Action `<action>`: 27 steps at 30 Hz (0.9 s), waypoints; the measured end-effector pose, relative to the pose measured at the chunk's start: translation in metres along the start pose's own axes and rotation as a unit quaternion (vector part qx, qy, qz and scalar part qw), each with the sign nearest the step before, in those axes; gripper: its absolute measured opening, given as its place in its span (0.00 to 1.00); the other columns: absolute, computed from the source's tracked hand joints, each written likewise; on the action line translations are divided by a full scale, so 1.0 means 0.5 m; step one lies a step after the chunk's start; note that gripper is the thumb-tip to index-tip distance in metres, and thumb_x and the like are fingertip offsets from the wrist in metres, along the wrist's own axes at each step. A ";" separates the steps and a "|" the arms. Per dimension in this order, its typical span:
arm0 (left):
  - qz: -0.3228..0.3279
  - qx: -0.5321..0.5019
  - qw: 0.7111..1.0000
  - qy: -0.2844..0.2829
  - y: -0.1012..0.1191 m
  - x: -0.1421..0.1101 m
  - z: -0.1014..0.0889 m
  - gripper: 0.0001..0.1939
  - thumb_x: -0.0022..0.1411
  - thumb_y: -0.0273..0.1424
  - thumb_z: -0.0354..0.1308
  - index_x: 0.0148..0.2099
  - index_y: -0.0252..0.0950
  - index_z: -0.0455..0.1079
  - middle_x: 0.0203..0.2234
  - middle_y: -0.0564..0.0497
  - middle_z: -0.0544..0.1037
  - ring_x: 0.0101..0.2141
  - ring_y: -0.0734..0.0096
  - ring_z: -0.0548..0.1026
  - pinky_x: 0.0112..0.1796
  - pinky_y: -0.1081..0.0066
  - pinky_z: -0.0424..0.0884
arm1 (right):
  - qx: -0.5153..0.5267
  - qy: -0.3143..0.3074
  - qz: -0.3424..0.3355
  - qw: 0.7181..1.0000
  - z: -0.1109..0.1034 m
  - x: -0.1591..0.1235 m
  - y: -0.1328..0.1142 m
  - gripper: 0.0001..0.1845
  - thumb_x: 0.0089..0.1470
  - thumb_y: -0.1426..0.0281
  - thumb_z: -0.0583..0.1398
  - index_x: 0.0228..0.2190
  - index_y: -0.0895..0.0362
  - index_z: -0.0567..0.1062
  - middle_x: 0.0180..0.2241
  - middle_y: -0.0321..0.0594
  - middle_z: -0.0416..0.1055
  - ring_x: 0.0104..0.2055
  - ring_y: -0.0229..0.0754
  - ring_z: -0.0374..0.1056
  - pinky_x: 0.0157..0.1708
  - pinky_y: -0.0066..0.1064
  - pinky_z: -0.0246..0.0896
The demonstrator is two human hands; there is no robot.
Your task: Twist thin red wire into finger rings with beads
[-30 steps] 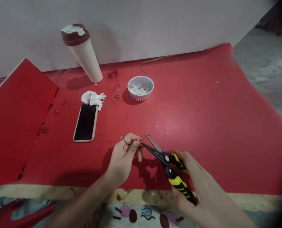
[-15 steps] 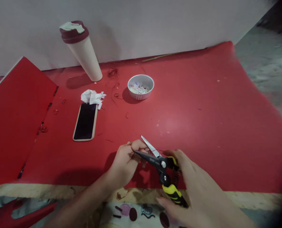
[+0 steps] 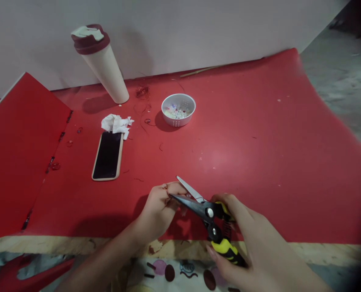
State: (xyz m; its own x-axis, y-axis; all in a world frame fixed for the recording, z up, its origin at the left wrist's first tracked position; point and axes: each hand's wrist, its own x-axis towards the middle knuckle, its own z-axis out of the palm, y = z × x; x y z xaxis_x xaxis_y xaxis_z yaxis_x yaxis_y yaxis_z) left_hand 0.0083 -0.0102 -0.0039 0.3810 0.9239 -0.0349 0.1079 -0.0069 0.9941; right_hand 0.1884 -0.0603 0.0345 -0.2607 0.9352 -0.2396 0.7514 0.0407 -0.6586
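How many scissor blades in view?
2. A silvery blade is on the far side; a dark blade is nearer the person, its tip by the left hand. Both are on the scissors in the right hand; no other blades show.

Scissors (image 3: 205, 211) partly hide left hand (image 3: 157, 205); bits (image 3: 177, 111) in bowl (image 3: 185, 120) too small to tell.
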 end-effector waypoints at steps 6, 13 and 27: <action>-0.024 -0.015 0.999 0.031 0.011 0.003 0.006 0.12 0.51 0.20 0.47 0.19 0.36 0.61 0.15 0.56 0.67 0.20 0.77 0.67 0.25 0.78 0.64 | 0.006 -0.011 0.013 1.000 -0.002 0.005 -0.002 0.16 0.41 0.71 0.57 0.36 0.54 0.62 0.29 0.39 0.72 0.27 0.43 0.71 0.20 0.30 0.65; -0.059 -0.010 0.998 0.034 0.008 0.004 0.006 0.10 0.48 0.21 0.45 0.20 0.35 0.62 0.16 0.55 0.68 0.20 0.77 0.67 0.25 0.78 0.64 | 0.065 -0.037 0.024 0.997 -0.005 0.011 -0.008 0.18 0.43 0.69 0.57 0.39 0.54 0.63 0.31 0.42 0.75 0.29 0.46 0.74 0.20 0.30 0.67; -0.083 -0.037 0.995 0.050 -0.002 0.002 0.009 0.09 0.53 0.25 0.48 0.22 0.36 0.63 0.16 0.55 0.69 0.21 0.75 0.68 0.25 0.76 0.64 | 0.123 -0.067 0.067 0.988 -0.007 0.014 -0.016 0.14 0.43 0.69 0.57 0.36 0.54 0.63 0.30 0.39 0.73 0.31 0.45 0.74 0.26 0.31 0.68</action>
State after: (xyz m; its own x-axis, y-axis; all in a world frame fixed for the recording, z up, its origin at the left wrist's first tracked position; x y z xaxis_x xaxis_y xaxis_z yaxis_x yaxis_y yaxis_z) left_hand 0.0128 -0.0111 -0.0056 0.2692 0.9438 -0.1917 0.0924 0.1728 0.9806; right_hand 0.1828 -0.0527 0.0407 -0.2587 0.8711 -0.4174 0.6181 -0.1827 -0.7645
